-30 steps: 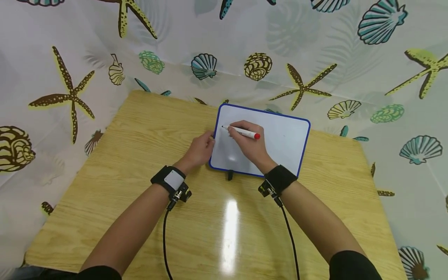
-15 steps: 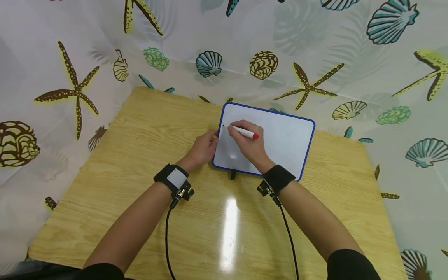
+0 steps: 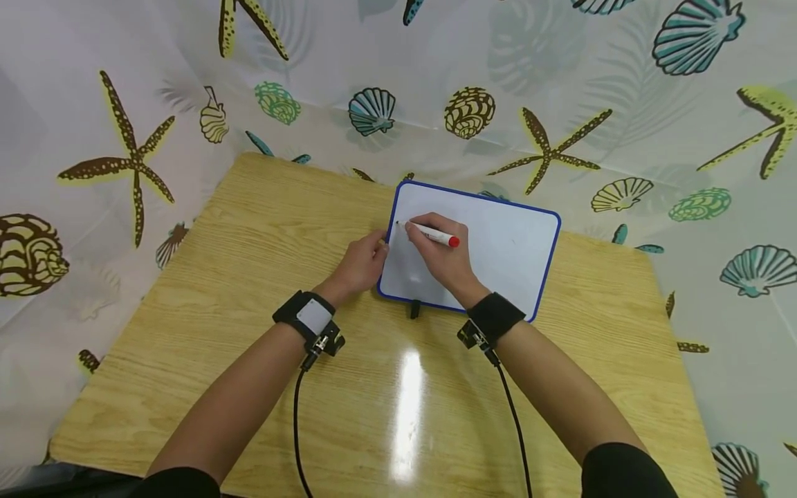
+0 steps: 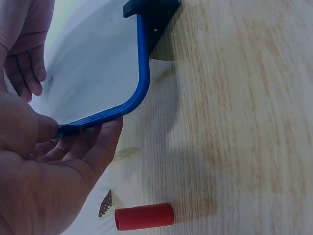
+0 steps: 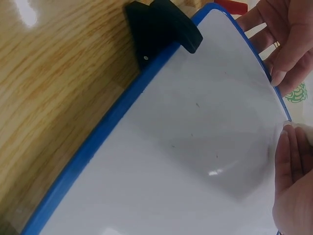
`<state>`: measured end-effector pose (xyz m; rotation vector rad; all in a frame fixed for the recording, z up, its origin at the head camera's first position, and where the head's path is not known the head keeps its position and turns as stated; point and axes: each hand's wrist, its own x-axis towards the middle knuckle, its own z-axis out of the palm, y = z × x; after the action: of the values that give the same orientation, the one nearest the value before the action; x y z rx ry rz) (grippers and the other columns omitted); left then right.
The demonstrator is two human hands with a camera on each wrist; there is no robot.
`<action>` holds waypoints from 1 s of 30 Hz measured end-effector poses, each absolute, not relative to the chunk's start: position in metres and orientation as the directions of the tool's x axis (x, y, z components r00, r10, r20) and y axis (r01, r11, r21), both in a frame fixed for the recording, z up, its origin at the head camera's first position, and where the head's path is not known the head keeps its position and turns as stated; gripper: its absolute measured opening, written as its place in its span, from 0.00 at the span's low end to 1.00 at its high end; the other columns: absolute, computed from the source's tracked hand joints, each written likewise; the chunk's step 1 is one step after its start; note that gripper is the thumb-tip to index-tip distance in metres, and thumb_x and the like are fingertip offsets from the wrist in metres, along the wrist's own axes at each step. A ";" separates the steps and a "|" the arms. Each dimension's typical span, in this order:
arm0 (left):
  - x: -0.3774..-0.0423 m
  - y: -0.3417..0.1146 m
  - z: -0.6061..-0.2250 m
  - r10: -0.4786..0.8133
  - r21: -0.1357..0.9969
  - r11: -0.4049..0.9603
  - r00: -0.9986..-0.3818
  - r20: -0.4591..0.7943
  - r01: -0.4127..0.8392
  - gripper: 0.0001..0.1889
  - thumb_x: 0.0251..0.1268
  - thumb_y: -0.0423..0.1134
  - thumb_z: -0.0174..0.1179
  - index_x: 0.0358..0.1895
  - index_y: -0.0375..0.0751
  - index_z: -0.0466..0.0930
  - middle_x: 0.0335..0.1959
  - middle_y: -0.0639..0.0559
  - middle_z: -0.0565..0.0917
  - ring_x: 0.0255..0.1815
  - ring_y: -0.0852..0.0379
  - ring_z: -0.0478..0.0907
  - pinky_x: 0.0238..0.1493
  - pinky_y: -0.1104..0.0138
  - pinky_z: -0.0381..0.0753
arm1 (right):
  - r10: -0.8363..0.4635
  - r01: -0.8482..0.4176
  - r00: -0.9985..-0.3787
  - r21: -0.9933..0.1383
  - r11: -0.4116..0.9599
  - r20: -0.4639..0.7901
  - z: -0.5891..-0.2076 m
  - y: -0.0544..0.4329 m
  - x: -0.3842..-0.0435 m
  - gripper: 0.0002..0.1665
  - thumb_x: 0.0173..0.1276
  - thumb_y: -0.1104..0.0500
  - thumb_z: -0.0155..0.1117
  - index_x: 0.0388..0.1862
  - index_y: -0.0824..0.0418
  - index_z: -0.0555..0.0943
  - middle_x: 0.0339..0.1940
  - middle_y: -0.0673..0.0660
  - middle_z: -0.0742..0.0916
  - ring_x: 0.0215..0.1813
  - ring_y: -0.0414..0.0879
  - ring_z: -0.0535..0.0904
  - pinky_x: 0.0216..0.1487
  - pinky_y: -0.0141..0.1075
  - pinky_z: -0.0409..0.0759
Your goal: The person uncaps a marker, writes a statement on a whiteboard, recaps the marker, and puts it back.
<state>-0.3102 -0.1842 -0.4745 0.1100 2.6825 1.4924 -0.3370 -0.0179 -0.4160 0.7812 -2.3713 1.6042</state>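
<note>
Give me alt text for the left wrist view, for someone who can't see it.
A left hand grips a blue-rimmed whiteboard near one rounded corner, with part of the right hand showing farther up. A dark bracket hooks over another edge, and a hollow red cap lies on the wooden table.

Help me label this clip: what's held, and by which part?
Right grip: marker, by its barrel, near the tip. Left grip: whiteboard, by its left edge.

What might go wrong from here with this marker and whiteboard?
The whiteboard could wobble if the left hand eases its pinch on the edge while the marker presses. The right hand, close over the whiteboard, might smudge whatever gets written. The red cap, lying loose on the table, may roll away if bumped.
</note>
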 end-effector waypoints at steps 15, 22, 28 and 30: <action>-0.312 -0.184 -0.473 0.105 0.846 0.530 -0.994 -0.001 0.055 0.20 0.83 0.34 0.43 0.71 0.32 0.69 0.37 0.40 0.82 0.32 0.51 0.77 0.37 0.61 0.76 | -0.391 -0.492 -0.839 -0.835 0.249 0.378 -0.427 -0.015 -0.325 0.06 0.70 0.72 0.64 0.38 0.76 0.86 0.36 0.69 0.89 0.40 0.57 0.85 0.42 0.30 0.81; -0.309 -0.186 -0.471 0.110 0.854 0.518 -0.994 -0.006 0.052 0.21 0.83 0.33 0.42 0.72 0.32 0.67 0.38 0.40 0.81 0.33 0.51 0.77 0.35 0.63 0.75 | -0.399 -0.498 -0.831 -0.838 0.225 0.387 -0.429 -0.015 -0.323 0.06 0.69 0.73 0.64 0.37 0.76 0.86 0.35 0.68 0.89 0.39 0.56 0.84 0.41 0.29 0.80; -0.307 -0.186 -0.468 0.113 0.854 0.517 -0.994 -0.010 0.051 0.20 0.84 0.33 0.43 0.71 0.32 0.68 0.40 0.39 0.82 0.35 0.50 0.78 0.36 0.62 0.76 | -0.373 -0.517 -0.830 -0.823 0.236 0.414 -0.426 -0.015 -0.324 0.06 0.69 0.72 0.64 0.37 0.75 0.87 0.33 0.67 0.89 0.37 0.55 0.85 0.40 0.28 0.80; -0.307 -0.186 -0.468 0.113 0.850 0.524 -0.994 -0.012 0.049 0.20 0.84 0.34 0.43 0.71 0.31 0.68 0.41 0.38 0.82 0.36 0.49 0.78 0.38 0.61 0.77 | -0.355 -0.522 -0.833 -0.816 0.250 0.424 -0.425 -0.015 -0.325 0.05 0.69 0.72 0.65 0.36 0.74 0.87 0.32 0.67 0.89 0.35 0.53 0.85 0.39 0.28 0.80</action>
<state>-0.3069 -0.1857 -0.4682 0.1427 2.6845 1.4951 -0.3251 -0.0147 -0.4250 0.8352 -2.3585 1.6353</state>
